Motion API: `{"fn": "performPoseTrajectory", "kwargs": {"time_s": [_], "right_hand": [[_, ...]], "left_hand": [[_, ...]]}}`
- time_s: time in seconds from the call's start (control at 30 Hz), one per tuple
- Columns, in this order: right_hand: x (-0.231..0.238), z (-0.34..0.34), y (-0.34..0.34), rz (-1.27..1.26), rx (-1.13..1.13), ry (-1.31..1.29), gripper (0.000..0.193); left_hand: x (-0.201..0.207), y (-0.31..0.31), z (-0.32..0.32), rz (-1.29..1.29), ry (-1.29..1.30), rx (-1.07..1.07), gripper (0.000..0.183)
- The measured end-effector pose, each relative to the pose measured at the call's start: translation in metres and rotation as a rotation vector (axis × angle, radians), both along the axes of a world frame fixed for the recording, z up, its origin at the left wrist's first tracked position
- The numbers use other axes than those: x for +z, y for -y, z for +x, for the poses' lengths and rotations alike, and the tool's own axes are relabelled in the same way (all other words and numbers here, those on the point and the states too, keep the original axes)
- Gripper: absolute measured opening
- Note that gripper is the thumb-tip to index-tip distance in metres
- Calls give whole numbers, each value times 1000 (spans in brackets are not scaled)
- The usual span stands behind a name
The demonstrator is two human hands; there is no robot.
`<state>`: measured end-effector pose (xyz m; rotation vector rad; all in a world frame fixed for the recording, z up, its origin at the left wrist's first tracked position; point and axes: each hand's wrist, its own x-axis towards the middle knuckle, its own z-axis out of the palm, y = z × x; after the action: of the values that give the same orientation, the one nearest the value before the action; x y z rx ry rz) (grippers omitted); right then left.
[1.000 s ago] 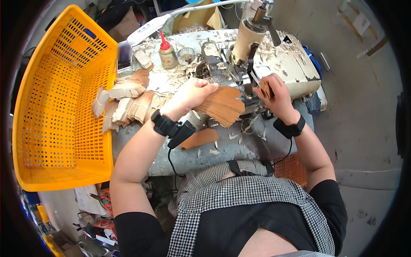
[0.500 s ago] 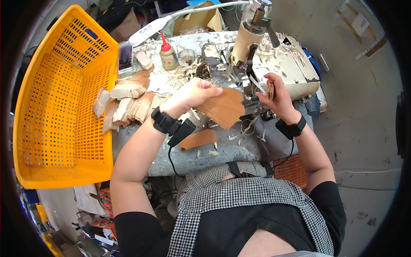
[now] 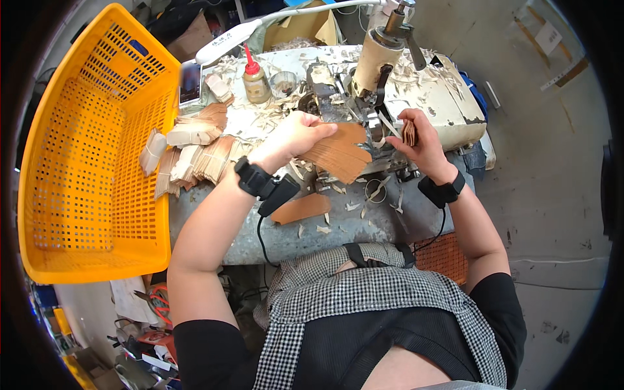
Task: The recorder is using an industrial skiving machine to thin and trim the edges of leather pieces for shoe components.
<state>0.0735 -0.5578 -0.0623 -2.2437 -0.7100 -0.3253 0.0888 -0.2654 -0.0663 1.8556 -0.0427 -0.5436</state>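
Note:
My left hand [image 3: 300,138] is closed on a fan of brown leather strips [image 3: 340,155], its thumb pressing on the top one. The strips spread out just in front of the cream machine [image 3: 374,62]. Across from it, my right hand [image 3: 424,147] grips a small stack of brown leather pieces [image 3: 409,133], seen edge-on between fingers and thumb. Its thumb tip is close to a pale thin strip by the machine's working parts. Below the fan, one loose leather piece [image 3: 302,209] lies flat on the grey table [image 3: 260,240].
A yellow perforated crate [image 3: 97,253] stands at the left. Beside it lie bundles of leather pieces [image 3: 198,156]. Behind are a red-capped bottle [image 3: 257,84], a small clear cup [image 3: 283,84] and a white lamp arm [image 3: 231,42]. Pale shavings litter the tabletop.
The leather fan in my left hand has moved slightly up and its strips are spread differently. The stack in my right hand has turned a little, showing more of its edges.

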Motion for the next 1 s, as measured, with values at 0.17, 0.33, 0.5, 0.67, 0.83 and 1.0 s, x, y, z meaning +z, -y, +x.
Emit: {"fn": "performPoseTrajectory", "kwargs": {"time_s": [0.17,0.33,0.5,0.67,0.83,1.0], "right_hand": [[6,9,-8,-121,155,195,48],[-4,5,-2,-43,48,91,50],[3,7,-2,-117,85,174,46],[0,9,-2,-165,87,222,45],[7,-3,1,61,-35,113,39],[19,-5,-3,6,24,-31,32]], "left_hand": [[16,18,-9,-32,50,-118,22],[8,-3,-3,-187,-15,-146,22],[27,17,-10,124,48,-64,28],[17,7,-10,-119,40,-199,32],[20,-7,-6,-114,-59,-136,24],[20,2,-7,-54,-10,-108,24]]}}
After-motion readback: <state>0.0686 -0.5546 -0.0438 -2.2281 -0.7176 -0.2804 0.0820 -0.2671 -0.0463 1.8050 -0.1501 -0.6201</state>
